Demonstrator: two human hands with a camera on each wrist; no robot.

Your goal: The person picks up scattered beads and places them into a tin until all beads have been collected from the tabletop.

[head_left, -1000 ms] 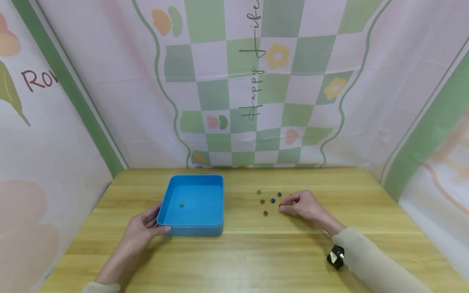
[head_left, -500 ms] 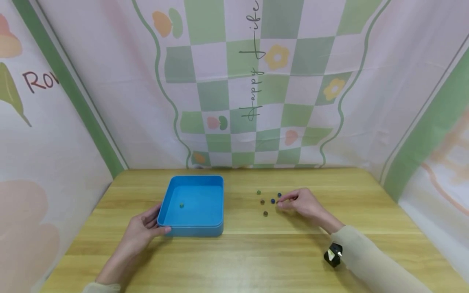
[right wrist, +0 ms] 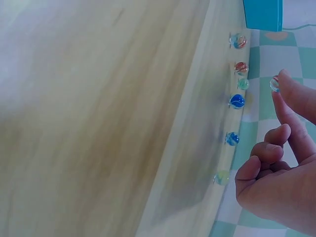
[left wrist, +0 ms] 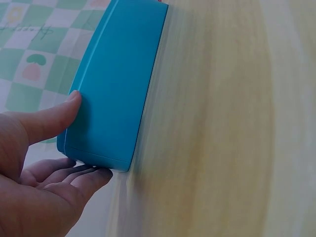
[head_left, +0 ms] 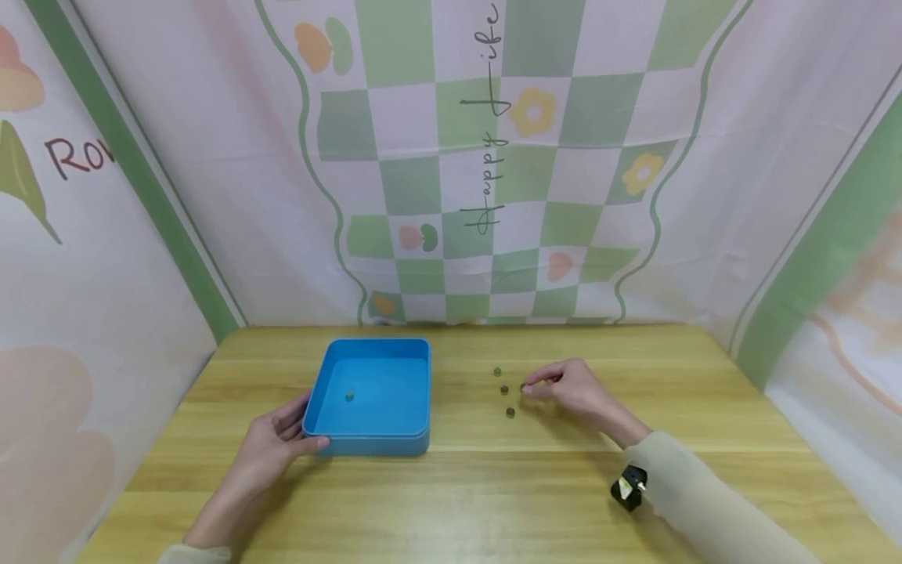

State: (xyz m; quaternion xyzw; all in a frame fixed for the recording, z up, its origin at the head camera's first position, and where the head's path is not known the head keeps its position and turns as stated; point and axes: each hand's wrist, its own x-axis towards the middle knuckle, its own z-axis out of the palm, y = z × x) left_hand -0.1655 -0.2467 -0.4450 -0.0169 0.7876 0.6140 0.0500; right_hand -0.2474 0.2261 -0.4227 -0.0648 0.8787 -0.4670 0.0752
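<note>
My left hand [head_left: 271, 446] holds the near left corner of an open blue box [head_left: 377, 445], thumb on the front wall, fingers along the left side. One greenish marble [head_left: 348, 397] lies inside the box. My right hand [head_left: 574, 392] pinches a clear marble with a red swirl [right wrist: 275, 84] between thumb and index finger, raised off the table. Below it on the table are two red-swirled marbles [right wrist: 238, 41], a green marble [right wrist: 243, 84], two blue marbles [right wrist: 237, 101] and a yellowish marble [right wrist: 222, 177]. In the head view my right hand hides the blue and yellowish ones.
The wooden table [head_left: 451, 501] meets a patterned cloth [head_left: 465, 266] at its back edge, with cloth on both sides too. A small black device [head_left: 629, 487] sits at my right wrist. Bare wood lies between the box and the marbles.
My right hand has lifted the pinched marble and moved left, now covering the blue marbles in the head view. The left hand and the box have stayed in place.
</note>
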